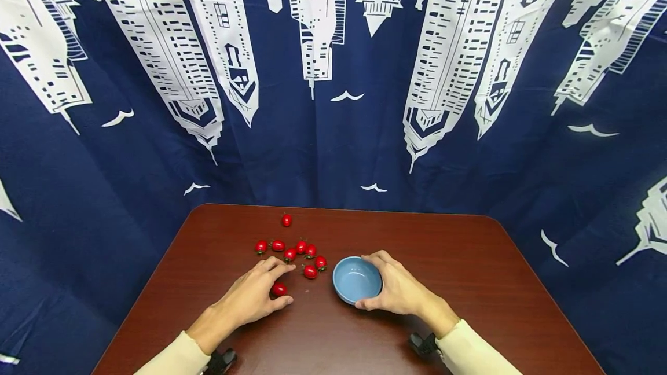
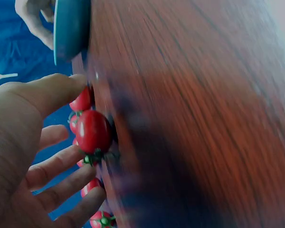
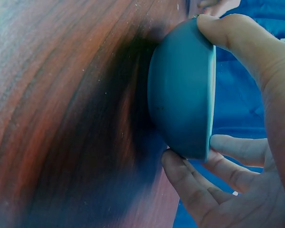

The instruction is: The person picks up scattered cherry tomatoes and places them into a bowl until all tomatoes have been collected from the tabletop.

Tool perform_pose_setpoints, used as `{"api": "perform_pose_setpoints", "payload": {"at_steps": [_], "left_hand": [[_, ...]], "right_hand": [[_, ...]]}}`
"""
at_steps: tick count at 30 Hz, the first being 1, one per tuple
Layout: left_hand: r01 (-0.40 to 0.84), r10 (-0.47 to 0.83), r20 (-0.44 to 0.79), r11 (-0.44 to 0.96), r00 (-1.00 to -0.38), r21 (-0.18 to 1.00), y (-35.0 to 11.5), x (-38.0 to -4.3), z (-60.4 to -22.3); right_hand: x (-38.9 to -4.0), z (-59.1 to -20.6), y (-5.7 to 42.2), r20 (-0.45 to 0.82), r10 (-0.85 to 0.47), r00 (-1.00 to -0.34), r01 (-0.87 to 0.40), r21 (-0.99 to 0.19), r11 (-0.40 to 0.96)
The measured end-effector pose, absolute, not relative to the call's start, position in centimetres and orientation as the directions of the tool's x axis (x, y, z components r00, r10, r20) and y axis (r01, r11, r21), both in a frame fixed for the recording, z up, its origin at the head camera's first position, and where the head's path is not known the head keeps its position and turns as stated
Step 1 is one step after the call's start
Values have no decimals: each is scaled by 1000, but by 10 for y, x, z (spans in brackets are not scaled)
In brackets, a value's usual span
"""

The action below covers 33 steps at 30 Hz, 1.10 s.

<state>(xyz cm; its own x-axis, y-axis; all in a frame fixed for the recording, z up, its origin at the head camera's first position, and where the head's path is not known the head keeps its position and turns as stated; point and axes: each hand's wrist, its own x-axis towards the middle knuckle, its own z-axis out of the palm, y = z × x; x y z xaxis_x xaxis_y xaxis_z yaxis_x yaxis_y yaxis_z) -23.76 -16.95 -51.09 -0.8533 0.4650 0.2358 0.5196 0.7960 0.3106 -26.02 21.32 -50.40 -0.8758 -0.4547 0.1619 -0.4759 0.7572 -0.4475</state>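
Observation:
My left hand reaches over the left part of the table, thumb and fingers spread apart around one red cherry tomato. In the left wrist view that tomato, with its green stem, shows between the thumb and the fingers, which are not closed on it. A small blue bowl with nothing inside stands right of the tomatoes. My right hand holds it from its right side. The right wrist view shows the thumb at one edge of the bowl and the fingers at the opposite edge.
Several more cherry tomatoes lie loosely grouped beyond my left hand, and a single cherry tomato sits near the far edge. The brown wooden table meets a dark blue curtain with white building prints.

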Motion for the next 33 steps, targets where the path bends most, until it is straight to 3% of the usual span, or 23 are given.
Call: {"api": "perform_pose_setpoints", "payload": {"at_steps": [21, 33], "left_hand": [[634, 584, 252, 669, -771, 389, -185, -252, -513], [658, 546, 367, 627, -753, 418, -162, -253, -509]], "right_hand": [[-260, -506, 216, 186, -455, -871, -486, -455, 746], [-258, -508, 217, 188, -451, -873, -484, -455, 748]]}}
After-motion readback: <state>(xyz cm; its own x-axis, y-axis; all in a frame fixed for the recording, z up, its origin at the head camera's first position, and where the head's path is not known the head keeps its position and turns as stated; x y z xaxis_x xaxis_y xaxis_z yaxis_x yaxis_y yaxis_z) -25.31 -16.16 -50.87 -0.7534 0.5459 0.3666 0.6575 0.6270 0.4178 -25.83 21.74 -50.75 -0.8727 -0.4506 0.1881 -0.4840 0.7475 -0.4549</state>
